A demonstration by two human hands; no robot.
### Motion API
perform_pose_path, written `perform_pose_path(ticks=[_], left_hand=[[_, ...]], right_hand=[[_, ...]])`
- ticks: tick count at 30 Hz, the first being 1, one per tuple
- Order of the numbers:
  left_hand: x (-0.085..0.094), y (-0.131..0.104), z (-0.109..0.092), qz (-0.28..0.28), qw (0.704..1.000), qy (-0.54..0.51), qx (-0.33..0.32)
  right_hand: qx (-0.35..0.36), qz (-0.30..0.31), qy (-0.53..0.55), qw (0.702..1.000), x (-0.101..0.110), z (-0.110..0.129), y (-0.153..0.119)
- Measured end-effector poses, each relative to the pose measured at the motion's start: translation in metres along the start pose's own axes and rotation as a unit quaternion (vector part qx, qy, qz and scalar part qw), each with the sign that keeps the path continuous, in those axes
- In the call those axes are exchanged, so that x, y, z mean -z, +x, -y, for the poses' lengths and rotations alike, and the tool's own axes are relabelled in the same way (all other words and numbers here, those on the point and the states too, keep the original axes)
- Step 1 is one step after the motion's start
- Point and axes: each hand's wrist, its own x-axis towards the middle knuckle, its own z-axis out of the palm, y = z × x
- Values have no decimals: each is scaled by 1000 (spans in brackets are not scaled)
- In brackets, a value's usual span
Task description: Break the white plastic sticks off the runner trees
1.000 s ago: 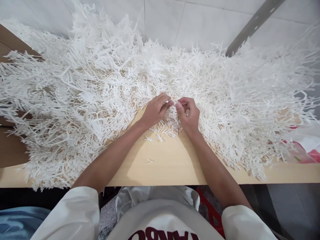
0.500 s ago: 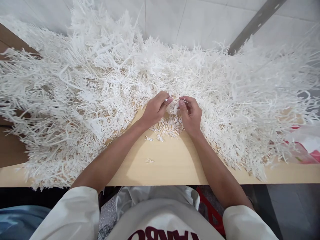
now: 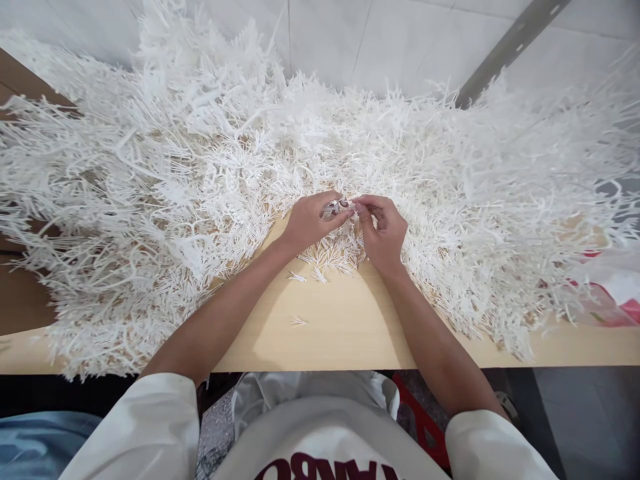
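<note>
My left hand (image 3: 313, 219) and my right hand (image 3: 385, 230) meet over the middle of the table (image 3: 330, 327), fingertips nearly touching. Both are pinched closed on small white branched pieces, whose exact shape is hard to make out between the fingers. A huge heap of white branching plastic sprigs (image 3: 215, 167) surrounds the hands behind and on both sides. Just below the hands lies a small pile of short white sprigs (image 3: 333, 257), with a single sprig (image 3: 299, 321) nearer the table's front edge.
Brown cardboard boxes (image 3: 23, 287) stand at the left. A clear and red plastic bag (image 3: 605, 303) lies at the right end. A grey metal post (image 3: 510, 50) rises before the tiled wall. Blue cloth (image 3: 45, 443) shows at lower left.
My left hand has shifted slightly right and down, its fingertips now meeting those of my right hand. The gap between the hands has closed.
</note>
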Motion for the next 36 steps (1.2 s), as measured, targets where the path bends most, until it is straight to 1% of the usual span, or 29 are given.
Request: perform_pose_path(ticks=[4,8,11,13,15,18,20,22,23,27,29,33,36], left_hand=[[3,2,-3,27,999,-42,13],[2,1,-3,15,998,-57,-29],[1,0,-2,3,998,-39,-47],[-1,-1,-2,-5,999,-15,-43],[-2,-2,-2,-10,999,15,-31],[-3,-2,-1,3,998,62,-18],[-4,-3,-1,14,996,81,-21],[-4,-3,-1,16,996,84,-32],[-4,-4,-1,11,996,81,-40],[-4,-4,0,-23,995,60,-75],[-4,-5,0,-27,994,57,-86],[-5,-5,-2,-23,994,67,-85],[-5,-5,-4,-21,994,89,-61]], right_hand=[[5,-14,12,1000,0,0,-2],[-20,-16,18,1000,1,3,1],[-28,21,-26,999,1,5,4],[-22,51,-59,997,1,6,6],[-14,61,-79,995,0,5,6],[-15,33,-93,995,1,3,5],[-38,10,-80,996,1,2,5],[-61,5,-66,996,1,2,6],[-65,14,-66,996,1,2,7],[-35,89,-94,991,0,4,8],[-18,119,-99,988,0,5,8],[10,132,-115,985,1,4,6],[30,115,-143,983,1,1,5]])
